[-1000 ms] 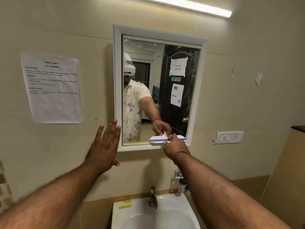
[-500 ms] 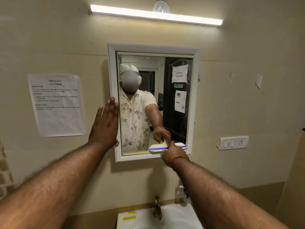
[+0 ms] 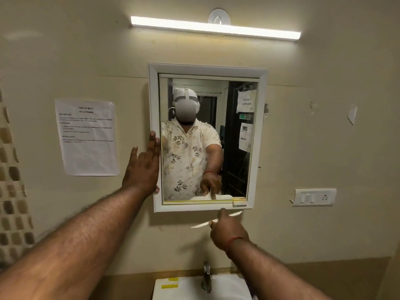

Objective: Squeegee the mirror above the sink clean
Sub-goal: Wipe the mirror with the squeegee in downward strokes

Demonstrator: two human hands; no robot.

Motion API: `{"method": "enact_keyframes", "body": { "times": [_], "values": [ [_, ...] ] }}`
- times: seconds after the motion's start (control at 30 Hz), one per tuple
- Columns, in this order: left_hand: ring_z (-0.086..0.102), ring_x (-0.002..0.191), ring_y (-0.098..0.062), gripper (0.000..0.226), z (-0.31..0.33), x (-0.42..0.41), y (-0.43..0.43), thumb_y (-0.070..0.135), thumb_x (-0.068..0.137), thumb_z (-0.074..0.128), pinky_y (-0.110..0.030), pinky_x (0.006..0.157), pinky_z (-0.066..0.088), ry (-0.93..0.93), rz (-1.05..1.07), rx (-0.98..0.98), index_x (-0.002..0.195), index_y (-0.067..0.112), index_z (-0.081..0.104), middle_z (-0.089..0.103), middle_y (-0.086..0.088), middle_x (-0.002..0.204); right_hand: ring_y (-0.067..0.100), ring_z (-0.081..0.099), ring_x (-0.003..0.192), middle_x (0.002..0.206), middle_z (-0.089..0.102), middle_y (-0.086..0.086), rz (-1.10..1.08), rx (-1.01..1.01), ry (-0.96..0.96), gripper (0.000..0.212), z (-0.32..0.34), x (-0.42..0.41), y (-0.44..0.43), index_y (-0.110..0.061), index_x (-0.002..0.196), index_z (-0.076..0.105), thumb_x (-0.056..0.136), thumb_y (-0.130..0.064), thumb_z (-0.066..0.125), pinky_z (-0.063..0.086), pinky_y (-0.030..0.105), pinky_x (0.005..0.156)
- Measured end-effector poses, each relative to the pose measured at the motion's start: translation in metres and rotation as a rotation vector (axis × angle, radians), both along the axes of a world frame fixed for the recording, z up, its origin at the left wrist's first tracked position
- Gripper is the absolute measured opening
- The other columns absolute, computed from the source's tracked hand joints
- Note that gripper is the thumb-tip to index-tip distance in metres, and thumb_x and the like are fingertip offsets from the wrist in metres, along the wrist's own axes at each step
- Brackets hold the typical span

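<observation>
A person stands at a wall mirror (image 3: 207, 135), the right hand (image 3: 227, 231) closed around a white squeegee (image 3: 200, 224) held just below the mirror's frame, clear of the glass, its blade slanting up from left to right and blurred. The left hand (image 3: 144, 167), up and to the left of that grip, lies flat and open, holding nothing, with fingertips over the frame's left edge and the palm seemingly braced on the wall. With the tool off the bottom of the glass, one pass appears finished; a good next stroke would likely start at the top edge, blade level and pressed evenly, overlapping the strip just wiped, the bracing hand kept off the glass. Directly beneath the grip sits the sink (image 3: 225, 285) and its tap (image 3: 206, 278); only the basin's back rim shows, bearing two yellow strips to the left, so its contents cannot be told.
</observation>
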State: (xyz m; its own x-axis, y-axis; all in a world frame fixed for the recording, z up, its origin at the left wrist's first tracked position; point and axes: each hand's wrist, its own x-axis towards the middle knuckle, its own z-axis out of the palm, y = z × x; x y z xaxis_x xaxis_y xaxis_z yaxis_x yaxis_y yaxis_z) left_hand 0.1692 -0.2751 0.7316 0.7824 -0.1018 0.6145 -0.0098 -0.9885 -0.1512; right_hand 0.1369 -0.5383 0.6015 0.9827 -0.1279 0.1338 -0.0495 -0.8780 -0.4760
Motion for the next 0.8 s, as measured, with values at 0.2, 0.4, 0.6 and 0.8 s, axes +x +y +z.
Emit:
{"method": "enact_keyframes", "body": {
  "times": [0.2,0.4,0.6,0.8],
  "values": [
    [0.066,0.115,-0.030,0.184,-0.001,0.000,0.002,0.045,0.059,0.110,-0.057,0.137,0.023,0.004,-0.039,-0.016,0.167,0.005,-0.035,-0.050,-0.017,0.171,0.028,0.071,0.108,0.120,0.074,0.006,-0.079,0.199,-0.007,0.030,-0.007,-0.004,-0.003,-0.027,0.123,0.057,0.104,-0.050,0.059,0.061,0.046,0.096],
    [0.064,0.129,-0.031,0.182,-0.003,0.005,0.014,0.036,0.057,0.112,-0.055,0.137,0.024,0.007,-0.187,-0.073,0.169,0.010,-0.031,-0.049,-0.007,0.173,0.026,0.069,0.098,0.109,0.068,0.000,-0.110,0.380,-0.208,0.019,0.034,-0.001,0.022,-0.036,0.123,0.054,0.107,-0.046,0.055,0.063,0.044,0.086],
    [0.051,0.153,-0.042,0.147,0.018,0.020,0.041,0.060,0.053,0.107,-0.058,0.128,0.041,-0.145,-0.276,0.173,0.168,-0.001,0.039,0.018,-0.032,0.178,0.022,0.075,0.092,0.103,0.075,-0.004,-0.002,0.595,-0.440,0.024,0.129,0.015,0.057,-0.046,0.128,0.061,0.104,-0.048,0.057,0.066,0.049,0.082],
    [0.034,0.164,-0.041,0.146,0.110,0.023,0.063,0.057,0.066,0.102,-0.062,0.134,0.029,-0.341,-0.270,0.213,0.175,0.006,0.019,0.030,-0.022,0.180,0.011,0.073,0.091,0.106,0.071,-0.007,0.148,0.688,-0.662,0.023,0.249,0.034,0.078,-0.035,0.130,0.064,0.111,-0.026,0.058,0.068,0.037,0.080]
  ]
}}
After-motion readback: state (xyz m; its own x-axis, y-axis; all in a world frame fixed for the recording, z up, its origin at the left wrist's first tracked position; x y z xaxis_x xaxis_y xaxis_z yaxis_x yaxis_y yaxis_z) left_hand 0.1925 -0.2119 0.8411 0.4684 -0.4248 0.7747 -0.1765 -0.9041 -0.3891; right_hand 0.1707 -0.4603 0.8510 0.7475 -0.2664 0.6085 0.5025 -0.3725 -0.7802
